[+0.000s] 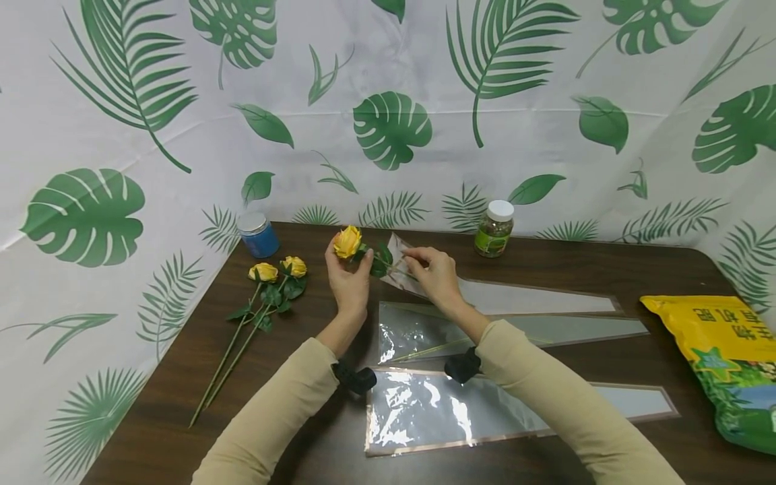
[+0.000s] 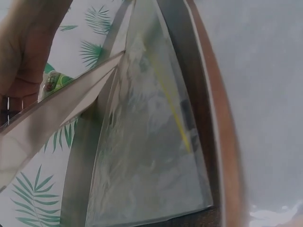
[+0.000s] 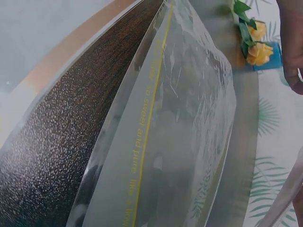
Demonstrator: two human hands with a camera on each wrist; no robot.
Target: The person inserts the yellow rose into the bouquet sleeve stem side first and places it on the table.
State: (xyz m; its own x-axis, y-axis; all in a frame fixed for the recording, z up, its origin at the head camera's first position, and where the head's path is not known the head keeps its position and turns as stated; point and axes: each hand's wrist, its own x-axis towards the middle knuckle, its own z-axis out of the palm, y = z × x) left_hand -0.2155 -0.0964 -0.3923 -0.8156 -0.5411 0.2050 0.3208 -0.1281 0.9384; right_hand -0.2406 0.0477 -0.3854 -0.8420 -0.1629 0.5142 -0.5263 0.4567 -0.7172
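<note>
My left hand (image 1: pixel 350 289) holds a yellow artificial rose (image 1: pixel 347 242) by its head, thumb near the leaves. The rose's stem points right, into the flared mouth of a clear flower sleeve (image 1: pixel 539 296). At that mouth, my right hand (image 1: pixel 441 277) pinches the sleeve between thumb and fingers. In the left wrist view the lifted sleeve (image 2: pixel 57 113) slants up beside the right hand (image 2: pixel 28 52). Below it lies a second sleeve (image 1: pixel 418 333) with a yellow line of print. A third sleeve (image 1: pixel 418 411), with a copper-coloured border, lies nearest me.
Two yellow roses (image 1: pixel 263 272) with long stems lie on the left of the dark wooden table (image 1: pixel 164 397). A blue jar (image 1: pixel 259 239) and a green-labelled jar (image 1: pixel 494 232) stand at the back edge. A yellow and green bag (image 1: pixel 721 364) lies at the right.
</note>
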